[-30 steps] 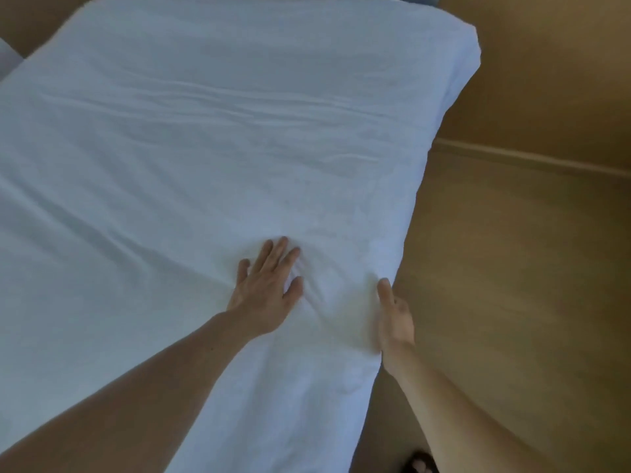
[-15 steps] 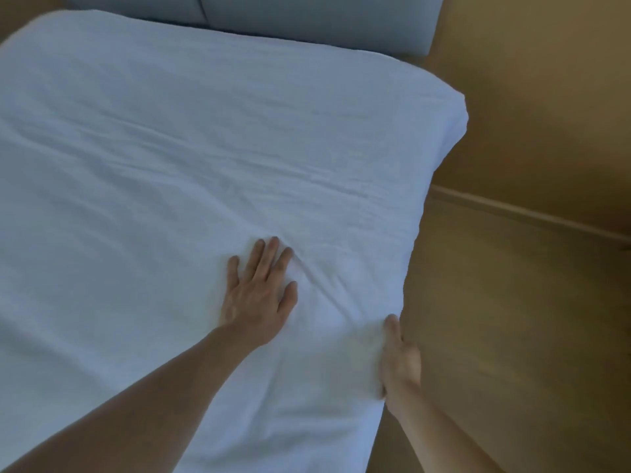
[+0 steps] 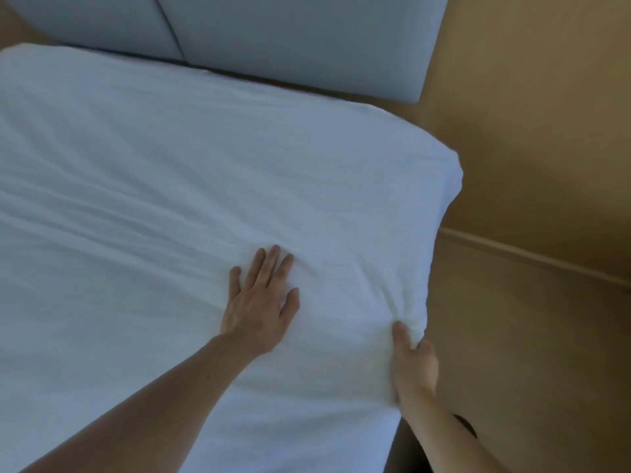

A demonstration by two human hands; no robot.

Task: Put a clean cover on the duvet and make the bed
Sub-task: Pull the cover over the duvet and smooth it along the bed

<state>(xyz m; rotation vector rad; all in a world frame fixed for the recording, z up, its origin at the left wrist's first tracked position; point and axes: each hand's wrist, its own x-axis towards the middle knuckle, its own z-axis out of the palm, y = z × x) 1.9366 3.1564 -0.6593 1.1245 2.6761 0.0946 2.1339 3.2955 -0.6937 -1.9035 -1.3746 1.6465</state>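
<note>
White duvet [image 3: 205, 165] lies spread over the bed, its top edge just short of the headboard [image 3: 290, 39] and its corner rounded off near the headboard's right end. No bare filling shows, so the cover is judged to be on already and the work is at the making-the-bed stage. Long creases run across the middle, and puckers fan out from the gripped spot.

Left hand [image 3: 259, 302] lies flat on the duvet with fingers straight and slightly spread, pressing down, well away from the headboard. Right hand [image 3: 413, 360] is farther from the headboard again, at the duvet's side edge, with thumb and curled fingers pinching a bunch of fabric tight.

Likely step is tugging the edge taut while the other palm pins it. Judged left to do: smooth the creases, square the sides, add pillows. Foot end is out of view, so its state can't be told.

Counts: one duvet, one headboard (two panels), two hands, zero pillows visible.
</note>
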